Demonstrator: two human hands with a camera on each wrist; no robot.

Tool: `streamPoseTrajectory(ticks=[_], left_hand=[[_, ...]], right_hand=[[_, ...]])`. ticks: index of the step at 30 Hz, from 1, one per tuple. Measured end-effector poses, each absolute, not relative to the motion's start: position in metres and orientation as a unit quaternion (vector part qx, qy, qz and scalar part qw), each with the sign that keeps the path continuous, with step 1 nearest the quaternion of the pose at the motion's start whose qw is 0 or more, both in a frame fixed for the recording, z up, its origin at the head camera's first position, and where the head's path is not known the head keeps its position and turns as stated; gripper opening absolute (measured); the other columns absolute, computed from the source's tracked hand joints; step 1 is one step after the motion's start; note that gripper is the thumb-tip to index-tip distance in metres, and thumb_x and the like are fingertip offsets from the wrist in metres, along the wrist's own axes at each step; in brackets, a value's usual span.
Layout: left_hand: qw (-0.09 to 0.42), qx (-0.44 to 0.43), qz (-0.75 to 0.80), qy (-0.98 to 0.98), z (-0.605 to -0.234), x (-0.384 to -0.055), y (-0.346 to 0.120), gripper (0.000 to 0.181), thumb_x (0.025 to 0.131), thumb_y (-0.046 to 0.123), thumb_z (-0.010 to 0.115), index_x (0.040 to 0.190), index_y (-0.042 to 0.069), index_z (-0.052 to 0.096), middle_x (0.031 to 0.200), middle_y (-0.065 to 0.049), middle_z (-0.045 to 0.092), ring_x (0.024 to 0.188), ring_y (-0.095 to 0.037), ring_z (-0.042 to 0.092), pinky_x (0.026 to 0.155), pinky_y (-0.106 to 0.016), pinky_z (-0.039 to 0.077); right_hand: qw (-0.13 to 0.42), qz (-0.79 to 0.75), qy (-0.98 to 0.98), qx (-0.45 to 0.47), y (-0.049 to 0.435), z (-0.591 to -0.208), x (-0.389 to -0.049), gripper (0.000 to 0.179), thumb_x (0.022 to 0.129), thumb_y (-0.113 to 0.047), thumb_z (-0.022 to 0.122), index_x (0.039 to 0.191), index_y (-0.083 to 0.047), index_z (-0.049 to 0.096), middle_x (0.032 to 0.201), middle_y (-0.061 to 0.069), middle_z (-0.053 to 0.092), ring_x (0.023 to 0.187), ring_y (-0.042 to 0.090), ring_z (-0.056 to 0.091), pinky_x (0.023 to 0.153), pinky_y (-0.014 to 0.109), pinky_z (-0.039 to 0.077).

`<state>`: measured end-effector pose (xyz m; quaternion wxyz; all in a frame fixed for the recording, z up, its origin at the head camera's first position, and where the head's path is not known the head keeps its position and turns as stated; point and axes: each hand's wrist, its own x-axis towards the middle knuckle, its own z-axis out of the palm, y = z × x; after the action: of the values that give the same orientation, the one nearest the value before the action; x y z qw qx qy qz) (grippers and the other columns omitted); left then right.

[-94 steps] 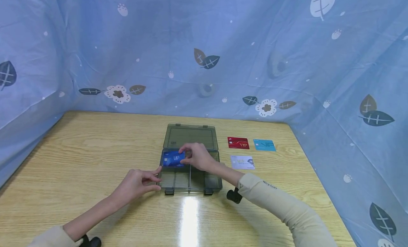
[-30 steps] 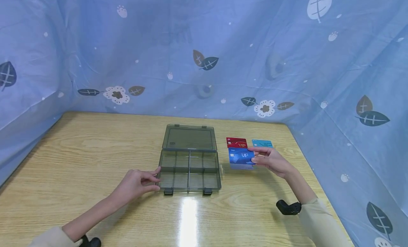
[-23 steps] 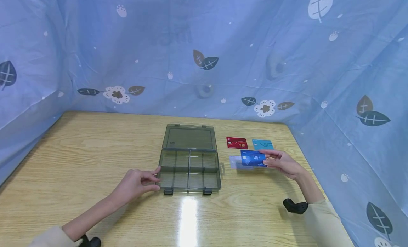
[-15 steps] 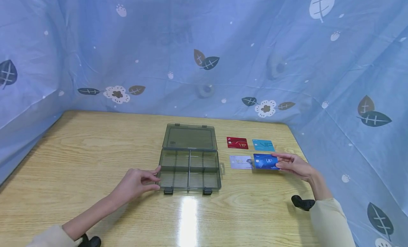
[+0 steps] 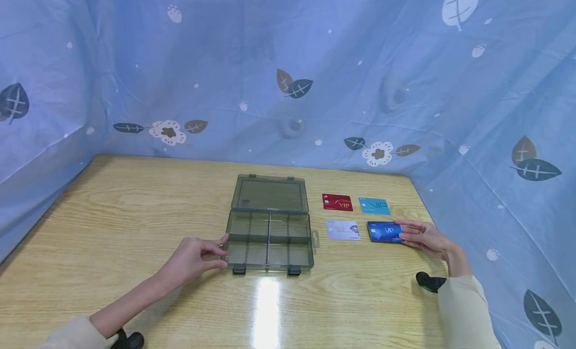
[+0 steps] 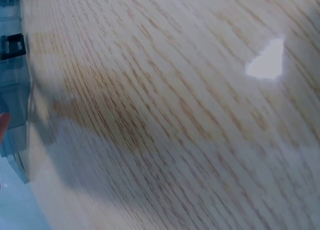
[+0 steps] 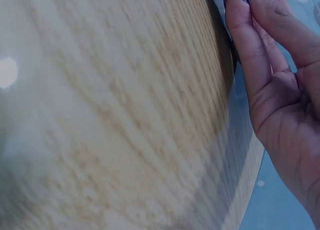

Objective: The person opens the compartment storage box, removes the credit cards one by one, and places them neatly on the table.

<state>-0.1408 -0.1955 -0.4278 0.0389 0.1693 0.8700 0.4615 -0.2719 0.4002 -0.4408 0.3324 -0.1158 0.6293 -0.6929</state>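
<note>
My right hand (image 5: 425,238) pinches the right end of a dark blue VIP card (image 5: 383,231), low over the table or on it; I cannot tell which. In the right wrist view only a sliver of that card shows between thumb and fingertips. White (image 5: 342,230), red (image 5: 337,202) and light blue (image 5: 374,206) VIP cards lie flat near it. My left hand (image 5: 194,259) rests its relaxed fingertips against the left side of a smoky clear divided box (image 5: 280,268), whose lid (image 5: 272,195) lies back. No cards show in its compartments.
The wooden table (image 5: 135,199) carries everything. Blue patterned cloth (image 5: 216,79) hangs along its back and sides. A clear hang tab (image 5: 316,238) juts from the box's right side. Black wrist cameras (image 5: 430,282) sit on both arms.
My right hand has carried the dark blue card from over the box, past the white card, and lowered it to the right of that one. The left hand stays at the box.
</note>
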Motion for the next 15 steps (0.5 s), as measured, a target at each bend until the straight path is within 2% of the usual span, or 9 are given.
streamPoseTrajectory(ticks=[8, 12, 15], left_hand=[[0.037, 0.175, 0.458, 0.871, -0.429, -0.142, -0.196, 0.019, 0.075, 0.008, 0.080, 0.091, -0.001, 0.074, 0.125, -0.025, 0.056, 0.101, -0.032, 0.065, 0.078, -0.022, 0.057], [0.039, 0.174, 0.461, 0.869, -0.429, -0.141, -0.196, 0.019, 0.075, 0.007, 0.079, 0.091, -0.001, 0.074, 0.125, -0.025, 0.055, 0.101, -0.032, 0.065, 0.078, -0.022, 0.057], [0.039, 0.174, 0.459, 0.870, -0.429, -0.141, -0.197, 0.018, 0.075, 0.007, 0.079, 0.091, -0.001, 0.074, 0.125, -0.026, 0.055, 0.100, -0.031, 0.066, 0.077, -0.022, 0.057]], right_hand=[[0.310, -0.674, 0.663, -0.100, 0.395, -0.436, -0.271, 0.042, 0.097, 0.009, 0.047, 0.127, -0.017, 0.063, 0.109, 0.002, 0.070, 0.100, 0.013, 0.067, 0.088, 0.029, 0.056], [0.267, -0.619, 0.734, -0.082, 0.386, -0.431, -0.270, 0.039, 0.095, 0.004, 0.055, 0.134, -0.004, 0.055, 0.110, 0.003, 0.068, 0.096, 0.010, 0.066, 0.084, 0.029, 0.058], [0.225, -0.549, 0.802, -0.068, 0.378, -0.428, -0.270, 0.046, 0.092, -0.002, 0.063, 0.135, 0.008, 0.048, 0.125, 0.018, 0.058, 0.094, 0.007, 0.064, 0.081, 0.028, 0.059]])
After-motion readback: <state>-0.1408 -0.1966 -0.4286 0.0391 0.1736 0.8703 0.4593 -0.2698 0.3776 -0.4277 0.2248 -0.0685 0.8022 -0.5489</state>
